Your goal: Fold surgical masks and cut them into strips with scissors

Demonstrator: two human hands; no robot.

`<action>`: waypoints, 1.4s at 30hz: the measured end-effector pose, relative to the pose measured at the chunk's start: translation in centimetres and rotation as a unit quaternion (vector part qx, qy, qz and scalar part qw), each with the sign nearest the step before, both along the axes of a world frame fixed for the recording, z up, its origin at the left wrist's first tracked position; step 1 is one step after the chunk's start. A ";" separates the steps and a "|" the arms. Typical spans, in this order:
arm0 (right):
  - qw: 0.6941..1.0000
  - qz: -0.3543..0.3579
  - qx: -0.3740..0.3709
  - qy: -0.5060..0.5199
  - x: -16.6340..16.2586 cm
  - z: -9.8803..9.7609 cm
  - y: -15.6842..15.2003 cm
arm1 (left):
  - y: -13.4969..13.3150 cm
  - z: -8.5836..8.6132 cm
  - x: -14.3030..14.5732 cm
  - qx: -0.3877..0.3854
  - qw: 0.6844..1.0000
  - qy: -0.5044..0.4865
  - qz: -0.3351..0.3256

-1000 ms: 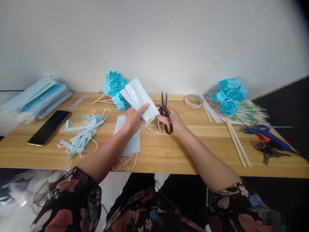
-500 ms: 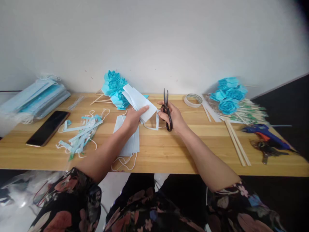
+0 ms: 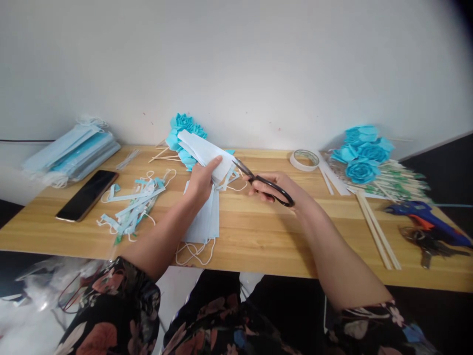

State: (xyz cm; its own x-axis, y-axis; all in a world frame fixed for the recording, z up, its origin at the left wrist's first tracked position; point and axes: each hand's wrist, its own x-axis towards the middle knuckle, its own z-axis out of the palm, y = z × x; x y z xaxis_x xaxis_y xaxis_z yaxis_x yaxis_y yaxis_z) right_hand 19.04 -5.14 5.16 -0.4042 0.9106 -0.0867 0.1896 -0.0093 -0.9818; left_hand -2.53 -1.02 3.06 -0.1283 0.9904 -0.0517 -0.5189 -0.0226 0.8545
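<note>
My left hand (image 3: pixel 203 180) is closed on a pale blue face mask (image 3: pixel 207 152), thumb on top, held above the table. In my right hand (image 3: pixel 271 185) is a pair of black-handled scissors (image 3: pixel 273 187), blades pointing up-left at the mask's right edge. A cut strip with a white ear loop (image 3: pixel 240 187) hangs by that edge; where it is attached I cannot tell. Below my left hand more face masks (image 3: pixel 203 219) lie on the table, partly hidden by my arm. Blue flowers (image 3: pixel 183 125) on sticks lie behind the held mask.
Cut strips with loops (image 3: pixel 138 204), a phone (image 3: pixel 86 195) and a stack of masks (image 3: pixel 74 150) lie left. Rightward are a tape roll (image 3: pixel 305 160), more blue flowers (image 3: pixel 364 153), wooden sticks (image 3: pixel 377 229) and a blue glue gun (image 3: pixel 424 217). A wall (image 3: pixel 236 64) rises behind.
The scissors have swung from pointing upward to pointing left, with their tips now at the mask's edge. My right hand has turned over. The whole view has shifted slightly.
</note>
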 end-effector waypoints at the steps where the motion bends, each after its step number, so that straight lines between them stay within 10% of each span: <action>1: 1.000 0.007 -0.009 0.001 0.1 -0.2 0.1 | 0.1 0.0 -0.1 0.003 1.000 0.000 0.000; 27: 0.992 0.099 0.002 -0.080 0.3 1.2 1.1 | -0.7 -0.4 0.6 -0.011 0.997 0.052 -0.064; 42: 0.997 0.063 0.037 -0.015 -0.2 -1.4 0.4 | -1.0 -0.5 0.6 -0.002 0.994 0.087 -0.065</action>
